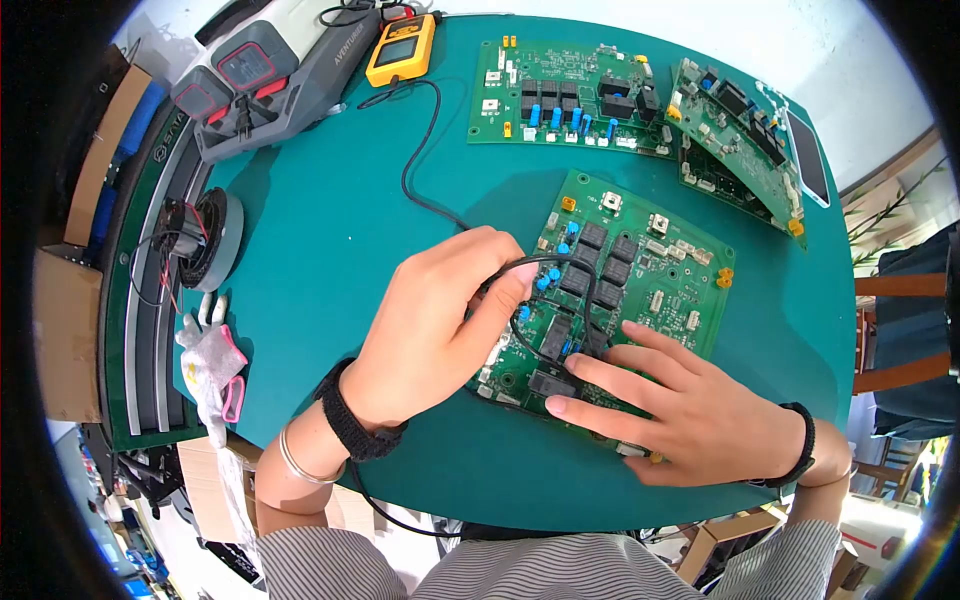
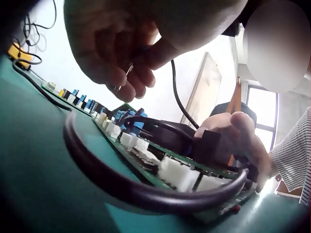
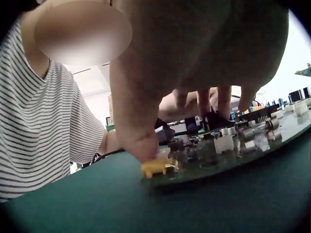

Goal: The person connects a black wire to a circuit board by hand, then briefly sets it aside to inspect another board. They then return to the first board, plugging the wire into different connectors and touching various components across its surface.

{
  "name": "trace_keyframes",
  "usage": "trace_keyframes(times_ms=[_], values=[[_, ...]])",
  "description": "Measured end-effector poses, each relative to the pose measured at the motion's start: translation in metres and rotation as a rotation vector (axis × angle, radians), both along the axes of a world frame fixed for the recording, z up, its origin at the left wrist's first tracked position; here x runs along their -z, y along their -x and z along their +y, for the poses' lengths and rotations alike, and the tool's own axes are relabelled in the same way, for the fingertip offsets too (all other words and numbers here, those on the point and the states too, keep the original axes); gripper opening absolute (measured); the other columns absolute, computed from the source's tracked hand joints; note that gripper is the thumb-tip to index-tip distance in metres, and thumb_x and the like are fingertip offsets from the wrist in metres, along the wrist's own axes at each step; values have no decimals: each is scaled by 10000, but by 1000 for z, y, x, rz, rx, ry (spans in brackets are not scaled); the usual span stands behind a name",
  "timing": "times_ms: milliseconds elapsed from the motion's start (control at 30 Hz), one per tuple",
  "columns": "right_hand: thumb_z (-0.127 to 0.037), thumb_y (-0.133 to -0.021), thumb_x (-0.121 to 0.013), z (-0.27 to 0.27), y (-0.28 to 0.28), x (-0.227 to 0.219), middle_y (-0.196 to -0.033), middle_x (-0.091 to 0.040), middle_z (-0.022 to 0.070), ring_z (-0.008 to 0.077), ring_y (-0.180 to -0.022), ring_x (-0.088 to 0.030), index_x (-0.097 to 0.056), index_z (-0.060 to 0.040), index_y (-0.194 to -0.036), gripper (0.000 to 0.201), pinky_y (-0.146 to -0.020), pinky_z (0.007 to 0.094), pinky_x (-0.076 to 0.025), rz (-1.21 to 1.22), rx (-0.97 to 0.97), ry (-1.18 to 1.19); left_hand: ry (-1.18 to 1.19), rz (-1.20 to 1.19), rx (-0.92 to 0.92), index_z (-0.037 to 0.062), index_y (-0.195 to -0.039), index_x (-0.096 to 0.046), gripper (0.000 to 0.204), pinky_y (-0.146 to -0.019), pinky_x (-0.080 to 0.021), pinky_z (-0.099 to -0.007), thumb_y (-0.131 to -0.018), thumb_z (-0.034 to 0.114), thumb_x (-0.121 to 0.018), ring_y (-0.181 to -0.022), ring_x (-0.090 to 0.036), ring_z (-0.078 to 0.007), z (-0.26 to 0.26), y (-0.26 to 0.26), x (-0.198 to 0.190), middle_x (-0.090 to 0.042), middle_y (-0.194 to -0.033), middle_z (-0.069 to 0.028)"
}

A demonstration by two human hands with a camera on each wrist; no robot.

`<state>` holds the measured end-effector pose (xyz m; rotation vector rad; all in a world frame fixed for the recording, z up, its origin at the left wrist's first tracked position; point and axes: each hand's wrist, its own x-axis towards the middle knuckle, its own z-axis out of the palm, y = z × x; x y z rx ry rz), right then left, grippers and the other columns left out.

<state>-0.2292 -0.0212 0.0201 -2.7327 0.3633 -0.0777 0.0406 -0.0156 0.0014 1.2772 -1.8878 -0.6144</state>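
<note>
Bright light fills a window [image 2: 262, 108], a pale wall [image 1: 840, 70] rises behind the green-topped bench [image 1: 320, 240], and a wooden chair [image 1: 905, 374] stands nearby.

The person wears a shirt [image 1: 520, 575] with thin dark and light stripes, black wristbands [image 1: 352, 415], and a bracelet [image 1: 300, 460], seemingly silver.
</note>
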Motion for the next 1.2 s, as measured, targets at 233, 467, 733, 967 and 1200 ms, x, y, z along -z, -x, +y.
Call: trace_keyframes(times_ms=[233, 467, 733, 967, 1200], values=[[-66, -737, -700, -11, 14, -18, -1589, -419, 96, 319, -1316, -522, -383, -234, -1606, 940, -1206, 509, -373, 150, -48, 76, -82, 52, -14, -32, -1004, -640, 125, -711, -519, -312, -1023, 89, -611, -753, -676, -201, 1, 2, -1, -678, -852, -104], [-119, -669, -804, -15, 15, -26, -1615, -397, 136, 370, -1398, -475, -430, -275, -1577, 994, -1187, 546, -388, 158, 186, 108, -178, 26, -35, -21, -1132, -660, 181, -720, -532, -298, -1038, 123, -603, -784, -695, -157, 1, 1, -3, -701, -888, -83], [-325, -648, -861, -27, 19, -23, -1526, -530, 94, 376, -1443, -440, -418, -249, -1588, 1042, -1205, 553, -356, 232, 206, 143, -110, -32, -5, -19, -1121, -666, 212, -717, -531, -287, -1057, 168, -588, -775, -697, -154, 0, -1, -2, -698, -859, -80], [-334, -664, -861, -38, 19, -15, -1438, -596, 103, 385, -1346, -514, -381, -270, -1605, 1058, -1174, 538, -398, 157, 188, 145, -161, 127, 17, -18, -1134, -651, 218, -714, -536, -277, -1078, 174, -566, -782, -676, -119, 1, 1, -1, -694, -866, -60], [-344, -681, -853, -40, 16, -7, -1435, -591, 111, 419, -1363, -486, -396, -263, -1596, 1026, -1111, 538, -453, 99, 200, 119, -325, 336, 87, -39, -1146, -628, 183, -743, -562, -285, -1086, 114, -547, -856, -677, -125, 1, 2, 0, -692, -909, -69]])
